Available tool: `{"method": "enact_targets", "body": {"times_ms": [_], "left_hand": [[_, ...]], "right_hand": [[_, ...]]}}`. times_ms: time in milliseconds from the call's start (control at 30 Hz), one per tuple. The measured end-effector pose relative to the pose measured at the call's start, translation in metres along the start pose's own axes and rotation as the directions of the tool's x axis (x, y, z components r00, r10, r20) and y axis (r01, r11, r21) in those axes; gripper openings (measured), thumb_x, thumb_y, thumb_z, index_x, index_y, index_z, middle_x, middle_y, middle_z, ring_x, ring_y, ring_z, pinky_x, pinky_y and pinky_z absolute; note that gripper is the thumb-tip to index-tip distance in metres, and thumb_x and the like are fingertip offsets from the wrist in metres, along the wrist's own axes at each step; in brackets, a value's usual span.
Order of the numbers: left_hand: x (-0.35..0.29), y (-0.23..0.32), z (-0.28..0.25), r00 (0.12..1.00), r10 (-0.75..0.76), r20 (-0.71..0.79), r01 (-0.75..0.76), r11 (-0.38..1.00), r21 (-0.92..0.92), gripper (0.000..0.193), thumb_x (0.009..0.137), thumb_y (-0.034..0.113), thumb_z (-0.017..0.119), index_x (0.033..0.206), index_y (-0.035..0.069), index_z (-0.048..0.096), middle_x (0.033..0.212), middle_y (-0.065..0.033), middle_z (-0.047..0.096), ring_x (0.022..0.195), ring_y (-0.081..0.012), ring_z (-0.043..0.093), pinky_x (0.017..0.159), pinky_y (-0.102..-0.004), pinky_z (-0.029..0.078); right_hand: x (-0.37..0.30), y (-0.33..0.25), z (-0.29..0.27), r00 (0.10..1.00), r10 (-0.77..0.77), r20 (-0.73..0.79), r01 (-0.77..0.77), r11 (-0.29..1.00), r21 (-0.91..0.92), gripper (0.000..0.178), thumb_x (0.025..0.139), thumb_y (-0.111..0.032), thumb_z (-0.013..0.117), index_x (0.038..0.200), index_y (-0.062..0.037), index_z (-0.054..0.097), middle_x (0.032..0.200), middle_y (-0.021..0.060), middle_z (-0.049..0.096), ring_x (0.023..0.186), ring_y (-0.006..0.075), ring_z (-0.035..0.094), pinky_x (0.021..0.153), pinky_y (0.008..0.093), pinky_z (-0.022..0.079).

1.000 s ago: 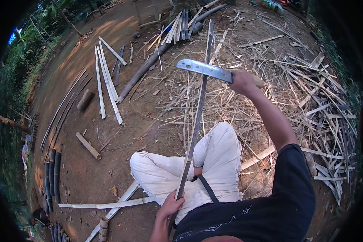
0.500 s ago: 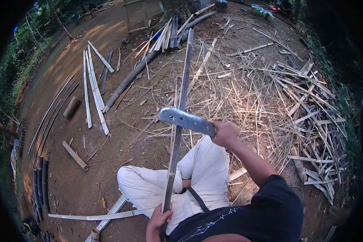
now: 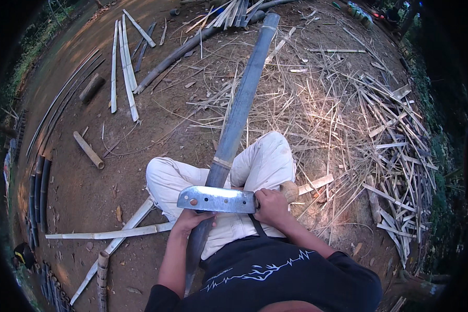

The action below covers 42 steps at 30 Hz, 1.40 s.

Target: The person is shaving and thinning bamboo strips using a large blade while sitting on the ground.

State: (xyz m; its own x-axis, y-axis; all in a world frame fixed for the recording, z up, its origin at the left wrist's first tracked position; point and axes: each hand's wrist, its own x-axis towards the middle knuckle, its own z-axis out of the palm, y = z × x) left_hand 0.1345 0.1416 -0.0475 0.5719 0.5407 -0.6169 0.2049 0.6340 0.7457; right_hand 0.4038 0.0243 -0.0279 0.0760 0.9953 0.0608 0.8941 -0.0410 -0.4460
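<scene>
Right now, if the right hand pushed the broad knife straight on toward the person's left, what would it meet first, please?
Probably the long grey-green bamboo pole over the lap: the flat steel blade in the right hand already lies across it, though contact is unclear.

i count one long bamboo pole [image 3: 237, 112] lying across my lap, and one broad cleaver [image 3: 217, 199] set across it. two hands are mine: my left hand [image 3: 192, 220] and my right hand [image 3: 271, 206]. on the bare ground to my left lie two short round bamboo stubs [image 3: 88, 150], well apart from each other. beyond them i see three pale split slats [image 3: 126, 70] side by side, and one dark thin pole [image 3: 174, 56] running slantwise. the loose strips in the heap [image 3: 379, 140] to my right are too many and too tangled to count.
</scene>
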Motion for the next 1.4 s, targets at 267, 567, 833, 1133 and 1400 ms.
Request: {"method": "enact_targets", "body": {"times_ms": [267,567,833,1133,1400], "left_hand": [[-0.005,-0.053,0.004,0.973,0.209,-0.099,-0.173,0.942,0.288,0.055,0.072,0.002,0.085,0.119,0.002,0.057,0.099,-0.0057,0.070,0.071,-0.0139,0.065,0.059,-0.0329,0.056],[-0.022,-0.004,0.017,0.997,0.075,0.023,-0.077,0.993,0.086,0.058,0.077,0.001,0.075,0.130,-0.005,0.050,0.095,-0.0078,0.060,0.068,-0.0154,0.066,0.054,-0.0299,0.057],[-0.008,0.009,0.022,0.997,0.031,0.068,-0.034,0.999,0.040,0.042,0.078,0.004,0.070,0.115,-0.006,0.051,0.086,-0.0054,0.058,0.060,-0.0131,0.065,0.054,-0.0263,0.053],[0.008,-0.027,0.014,0.997,0.072,0.038,-0.072,0.997,-0.011,0.059,0.077,0.001,0.071,0.132,-0.002,0.050,0.085,-0.0058,0.062,0.066,-0.0117,0.062,0.052,-0.0277,0.056],[-0.004,-0.004,0.019,0.995,0.030,0.099,-0.030,1.000,-0.007,0.067,0.075,-0.001,0.071,0.137,0.000,0.047,0.084,-0.0028,0.062,0.068,-0.0070,0.059,0.048,-0.0238,0.051]], "right_hand": [[-0.009,-0.022,0.027,0.991,-0.135,0.003,0.135,0.990,-0.027,0.026,0.060,-0.012,0.068,0.083,-0.0056,0.059,0.079,0.0119,0.063,0.074,0.0303,0.067,0.071,0.0391,0.052],[0.048,0.051,-0.012,0.961,-0.254,-0.106,0.230,0.952,-0.202,0.018,0.064,-0.012,0.065,0.079,-0.0076,0.054,0.072,0.0102,0.060,0.068,0.0303,0.063,0.066,0.0410,0.049],[0.094,0.086,-0.029,0.903,-0.398,-0.162,0.331,0.884,-0.330,0.010,0.067,-0.007,0.060,0.074,-0.0070,0.053,0.070,0.0096,0.060,0.066,0.0297,0.063,0.064,0.0403,0.048],[0.030,0.031,0.018,0.960,-0.263,-0.098,0.253,0.962,-0.107,0.024,0.070,-0.019,0.074,0.075,-0.0065,0.054,0.069,0.0135,0.062,0.061,0.0331,0.063,0.058,0.0435,0.048],[0.119,0.089,-0.033,0.900,0.341,-0.272,-0.386,0.913,-0.131,0.020,0.080,-0.020,0.071,0.083,-0.0009,0.067,0.076,0.0216,0.069,0.074,0.0405,0.069,0.069,0.0499,0.053]]}}
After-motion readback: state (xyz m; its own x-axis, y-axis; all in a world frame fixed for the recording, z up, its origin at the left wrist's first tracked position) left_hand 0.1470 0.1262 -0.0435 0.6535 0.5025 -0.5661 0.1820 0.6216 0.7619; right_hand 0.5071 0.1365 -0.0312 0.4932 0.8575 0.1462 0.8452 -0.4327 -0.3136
